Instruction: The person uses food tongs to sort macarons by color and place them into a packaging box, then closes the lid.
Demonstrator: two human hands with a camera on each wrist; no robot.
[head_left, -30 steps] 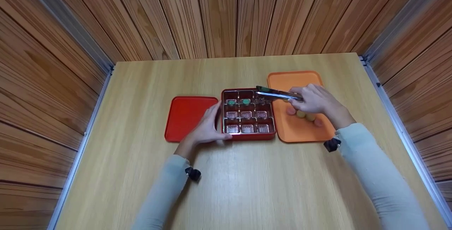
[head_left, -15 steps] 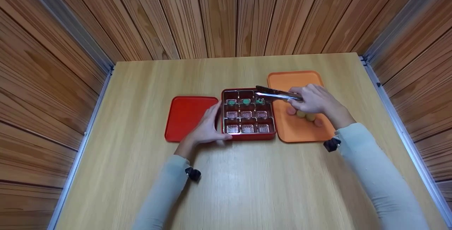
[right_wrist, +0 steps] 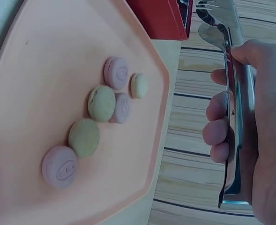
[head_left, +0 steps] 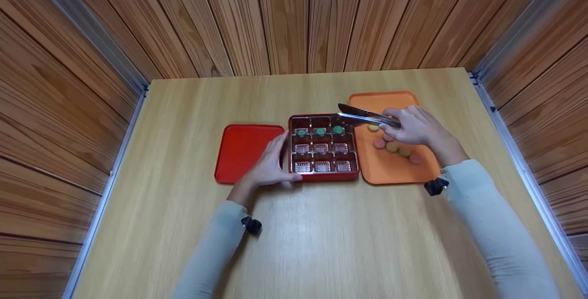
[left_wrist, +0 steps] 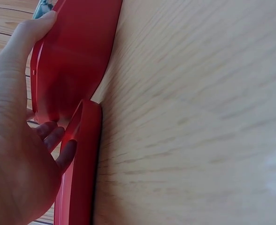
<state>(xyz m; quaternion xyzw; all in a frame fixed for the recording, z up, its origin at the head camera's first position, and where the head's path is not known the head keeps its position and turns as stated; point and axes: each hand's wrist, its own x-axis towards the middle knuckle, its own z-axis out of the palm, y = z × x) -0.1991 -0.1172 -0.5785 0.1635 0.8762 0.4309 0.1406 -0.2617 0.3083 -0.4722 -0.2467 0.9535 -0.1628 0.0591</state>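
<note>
I have the right hand (head_left: 412, 125) curled round metal tongs (head_left: 367, 119), tips parted, above pink and yellow macarons (right_wrist: 102, 103) on an orange tray (head_left: 381, 171); leftward, the left hand (head_left: 270, 166), fingers extended, touches a divided red box (head_left: 324, 178) holding three green macarons (head_left: 320, 131).

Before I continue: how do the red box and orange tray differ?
The red box is divided inside; the orange tray is undivided. The box stands taller than the tray. The box holds three green cookies; the tray carries three pink cookies and three yellow cookies. Both rest on the table.
</note>
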